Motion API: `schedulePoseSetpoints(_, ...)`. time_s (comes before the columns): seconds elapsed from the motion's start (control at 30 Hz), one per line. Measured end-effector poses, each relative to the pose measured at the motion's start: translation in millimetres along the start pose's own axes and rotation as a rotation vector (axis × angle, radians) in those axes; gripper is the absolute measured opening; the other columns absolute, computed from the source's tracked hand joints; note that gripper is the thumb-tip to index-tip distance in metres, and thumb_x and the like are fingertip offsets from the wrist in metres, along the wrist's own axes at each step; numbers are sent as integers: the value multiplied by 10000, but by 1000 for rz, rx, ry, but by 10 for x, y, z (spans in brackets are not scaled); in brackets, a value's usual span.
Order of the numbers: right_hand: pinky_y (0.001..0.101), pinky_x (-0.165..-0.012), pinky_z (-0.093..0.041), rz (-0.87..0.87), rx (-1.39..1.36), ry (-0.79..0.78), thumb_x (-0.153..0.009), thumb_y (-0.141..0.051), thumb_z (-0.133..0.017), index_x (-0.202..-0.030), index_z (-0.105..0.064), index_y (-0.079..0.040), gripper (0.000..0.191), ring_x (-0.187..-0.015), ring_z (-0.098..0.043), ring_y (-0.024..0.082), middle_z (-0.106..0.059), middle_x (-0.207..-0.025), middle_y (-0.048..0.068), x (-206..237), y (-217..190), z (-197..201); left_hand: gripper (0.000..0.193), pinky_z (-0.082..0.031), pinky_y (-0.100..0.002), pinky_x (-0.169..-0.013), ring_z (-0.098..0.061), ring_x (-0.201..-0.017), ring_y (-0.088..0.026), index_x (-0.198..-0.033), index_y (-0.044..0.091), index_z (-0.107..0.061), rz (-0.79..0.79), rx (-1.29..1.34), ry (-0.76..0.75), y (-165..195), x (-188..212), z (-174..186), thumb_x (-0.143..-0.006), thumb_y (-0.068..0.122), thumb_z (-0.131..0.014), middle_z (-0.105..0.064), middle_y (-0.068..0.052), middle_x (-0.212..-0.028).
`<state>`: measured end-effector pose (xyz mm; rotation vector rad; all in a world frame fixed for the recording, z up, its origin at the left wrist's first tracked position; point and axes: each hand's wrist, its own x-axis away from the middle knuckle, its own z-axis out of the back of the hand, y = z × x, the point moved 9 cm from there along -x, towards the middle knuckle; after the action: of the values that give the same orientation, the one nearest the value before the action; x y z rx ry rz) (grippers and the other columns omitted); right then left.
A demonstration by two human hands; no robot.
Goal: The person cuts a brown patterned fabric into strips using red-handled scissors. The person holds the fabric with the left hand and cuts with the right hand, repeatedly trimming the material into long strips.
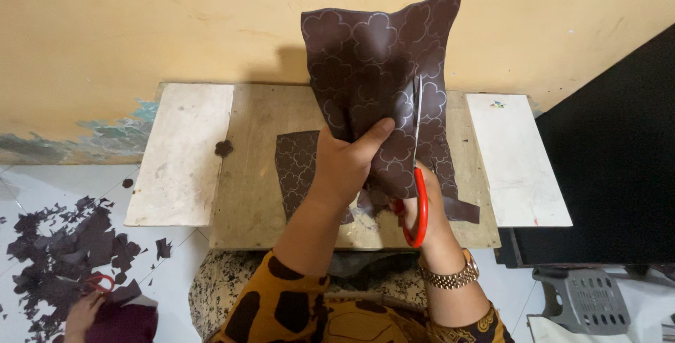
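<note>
A yellow wall backs a low wooden worktop (246,195) at centre frame. Above it the left hand (344,163) pinches a dark brown patterned sheet (373,61) upright; the right hand (429,206) grips red-handled scissors (419,174), blade in the sheet. Best to follow the printed outlines, sheet taut. Another cut piece (295,167) lies below; scraps (63,251) litter the lower-left floor, open room at right

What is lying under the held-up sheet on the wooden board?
A second patterned dark sheet lies flat on the board. Its right part is hidden behind the left hand and the raised sheet.
</note>
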<state>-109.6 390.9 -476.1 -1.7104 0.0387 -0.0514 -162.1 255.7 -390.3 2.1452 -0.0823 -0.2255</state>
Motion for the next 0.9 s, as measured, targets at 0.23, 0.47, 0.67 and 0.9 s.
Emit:
schedulePoseSetpoints(0.23,248,-480,-411,56,23,-36,-952,-494,-631,-949,-638,-46,448,-537,-506,86,-566,-668,-16,17,-34,-5,366,-561,-327,-886,-680,-989,-184,-1235,-27,-651,14,45,28,3,-12,15,-886,40,-737,-712,-110,-1143)
schedulePoseSetpoints(0.47,242,-461,-398,25,99,-42,-983,-356,-546,-952,-627,-66,303,-518,-489,66,-537,-630,-45,21,18,54,413,-570,-336,-880,-686,-1000,-192,-1251,-22,-641,43,-16,44,67,-14,106,-856,35,-748,-712,-114,-1154)
schedulePoseSetpoints(0.67,251,-459,-385,-21,119,-34,-961,-225,-548,-881,-618,-59,198,-510,-461,74,-507,-614,-39,36,28,59,437,-568,-328,-895,-682,-1031,-184,-1277,-21,-639,49,-40,-2,125,-36,122,-855,20,-746,-714,-111,-1182)
schedulePoseSetpoints(0.9,257,-433,-350,-107,130,-28,-941,-173,-605,-840,-601,-51,158,-481,-427,82,-478,-600,-40,55,51,5,435,-575,-333,-863,-686,-985,-173,-1250,-28,-654,77,-134,-24,134,-35,247,-833,39,-757,-728,-107,-1138)
